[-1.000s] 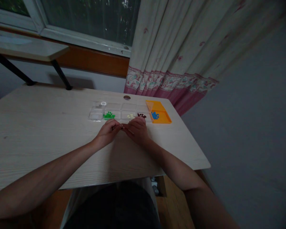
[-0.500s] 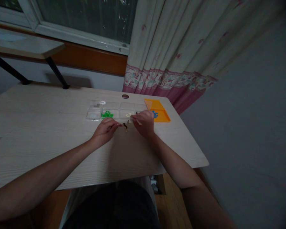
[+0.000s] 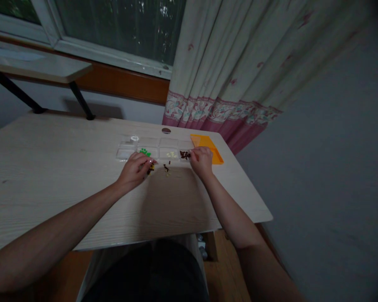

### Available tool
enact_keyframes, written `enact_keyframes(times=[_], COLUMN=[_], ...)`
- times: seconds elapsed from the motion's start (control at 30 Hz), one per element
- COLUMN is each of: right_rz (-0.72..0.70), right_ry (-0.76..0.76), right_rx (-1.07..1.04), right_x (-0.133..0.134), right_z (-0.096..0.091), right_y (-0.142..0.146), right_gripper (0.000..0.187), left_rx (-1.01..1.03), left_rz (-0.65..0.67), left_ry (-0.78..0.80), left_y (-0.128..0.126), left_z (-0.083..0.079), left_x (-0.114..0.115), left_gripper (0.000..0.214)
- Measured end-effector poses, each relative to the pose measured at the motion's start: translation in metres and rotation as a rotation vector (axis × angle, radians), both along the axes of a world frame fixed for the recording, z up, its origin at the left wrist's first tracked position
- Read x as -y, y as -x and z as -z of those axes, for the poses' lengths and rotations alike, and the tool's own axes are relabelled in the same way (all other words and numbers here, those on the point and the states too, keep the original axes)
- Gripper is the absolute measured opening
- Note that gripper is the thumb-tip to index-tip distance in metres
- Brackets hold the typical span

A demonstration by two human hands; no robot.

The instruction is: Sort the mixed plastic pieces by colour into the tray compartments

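My left hand [image 3: 135, 170] hovers at the front left of a clear compartment tray [image 3: 122, 152], thumb and fingers pinched together. What they hold, if anything, is too small to make out. Small yellow and dark pieces [image 3: 150, 169] show beside its fingertips. My right hand [image 3: 202, 162] is at the tray's right end, fingers closed beside the dark brown pieces [image 3: 185, 154] in a compartment; its fingertips are partly hidden. Green pieces [image 3: 145, 152] and pale yellow pieces [image 3: 171, 154] lie in other compartments. A few loose dark pieces [image 3: 166, 167] lie on the table between my hands.
An orange tray [image 3: 219, 157] stands behind my right hand, partly covered by it. The pale wooden table [image 3: 91, 180] has a round hole [image 3: 166, 131] near its back edge. A raised shelf [image 3: 50, 67] on black legs stands at the back left. A curtain [image 3: 220, 84] hangs behind.
My right hand has moved right, from over the pale pieces to the dark brown ones, uncovering their compartment. My left hand has shifted slightly left, and yellow and dark pieces now show by its fingers.
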State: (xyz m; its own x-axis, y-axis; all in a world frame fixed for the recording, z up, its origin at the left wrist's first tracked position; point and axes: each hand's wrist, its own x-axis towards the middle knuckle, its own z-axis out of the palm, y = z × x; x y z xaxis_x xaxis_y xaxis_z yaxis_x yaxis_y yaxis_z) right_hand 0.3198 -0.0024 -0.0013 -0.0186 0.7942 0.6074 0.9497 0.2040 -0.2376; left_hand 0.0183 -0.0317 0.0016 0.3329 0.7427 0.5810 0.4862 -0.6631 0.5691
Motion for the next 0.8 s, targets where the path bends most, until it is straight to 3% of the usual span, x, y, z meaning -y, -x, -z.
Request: enact_keyframes(times=[0.13,0.3,0.47,0.8], right_rz=[-0.175,-0.459,-0.445,-0.402], right_ry=[-0.011,0.123,0.166,0.212], right_rx=[0.008,0.193,0.287,0.307], right_x=[0.005,0.018,0.029,0.031], right_z=[-0.003,-0.003,-0.004,-0.003], right_y=[0.008,0.038,0.062,0.068], right_gripper=[0.027,0.017,0.016,0.014], left_rx=[-0.013,-0.049,-0.061,-0.05], left_rz=[0.026,0.045,0.05,0.039], left_ry=[-0.01,-0.011,0.001,0.026], left_y=[0.0,-0.002,-0.004,-0.005], left_z=[0.003,0.008,0.009,0.007], left_x=[-0.001,-0.002,-0.002,-0.001], left_gripper=[0.028,0.026,0.027,0.027])
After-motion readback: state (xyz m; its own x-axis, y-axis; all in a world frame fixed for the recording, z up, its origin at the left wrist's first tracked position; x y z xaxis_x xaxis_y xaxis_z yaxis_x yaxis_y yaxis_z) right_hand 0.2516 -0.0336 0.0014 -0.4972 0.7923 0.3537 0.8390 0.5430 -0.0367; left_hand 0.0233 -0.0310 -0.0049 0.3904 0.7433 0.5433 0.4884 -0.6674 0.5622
